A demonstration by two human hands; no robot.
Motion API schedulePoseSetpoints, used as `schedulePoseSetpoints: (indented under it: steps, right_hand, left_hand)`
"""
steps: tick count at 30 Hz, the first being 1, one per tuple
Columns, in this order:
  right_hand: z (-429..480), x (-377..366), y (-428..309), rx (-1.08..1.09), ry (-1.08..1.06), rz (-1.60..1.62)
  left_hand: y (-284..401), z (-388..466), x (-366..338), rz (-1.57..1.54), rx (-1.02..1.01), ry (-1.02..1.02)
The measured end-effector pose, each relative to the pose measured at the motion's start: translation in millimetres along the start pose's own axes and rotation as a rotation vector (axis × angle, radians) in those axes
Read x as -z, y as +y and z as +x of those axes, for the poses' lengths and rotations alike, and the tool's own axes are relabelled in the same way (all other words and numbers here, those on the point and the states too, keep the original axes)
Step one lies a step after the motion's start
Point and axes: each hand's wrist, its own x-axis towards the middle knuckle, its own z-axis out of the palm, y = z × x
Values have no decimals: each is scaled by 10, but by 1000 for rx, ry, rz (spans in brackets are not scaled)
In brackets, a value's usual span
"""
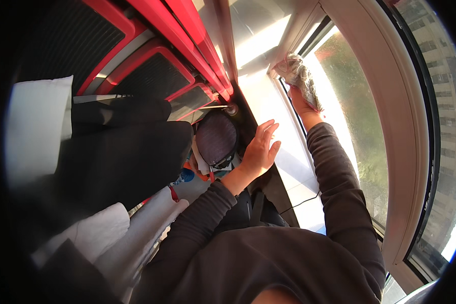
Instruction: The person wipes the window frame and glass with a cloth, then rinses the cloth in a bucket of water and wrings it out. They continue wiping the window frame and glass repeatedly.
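Note:
My right hand (303, 99) is closed on a crumpled, light-coloured cloth (301, 76), which hides most of its fingers. The cloth lies at the window pane (349, 83), by the inner corner of the white frame (395, 95). Lower and to the left, my left hand (259, 152) hovers with its fingers spread and nothing in them, over the edge of the sunlit white sill (292, 159). Whether it touches the sill cannot be told.
Red frames with dark ribbed panels (148, 72) stand at the upper left. A dark oval item (216, 138) lies below them, left of my left hand. Dark fabric (129, 159) and white padded material (98, 228) hang at the left. A thin black cable (300, 203) crosses the sill.

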Motion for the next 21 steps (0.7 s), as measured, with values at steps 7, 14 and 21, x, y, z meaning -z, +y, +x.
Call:
schedulePoseSetpoints:
  steps: [7,14,21]
  right_hand:
    - [-22,-572,303,-197,-255,-2]
    - [-128,-790,539,-612,-529,79]
    - [-871,-791,1111,-273,-401,-77]
  left_hand:
    - [-220,-668,-266,-80,196,-21]
    - [-340,-904,-604,-72,252,-59]
    - [-164,-925,-733,-99,167,-91]
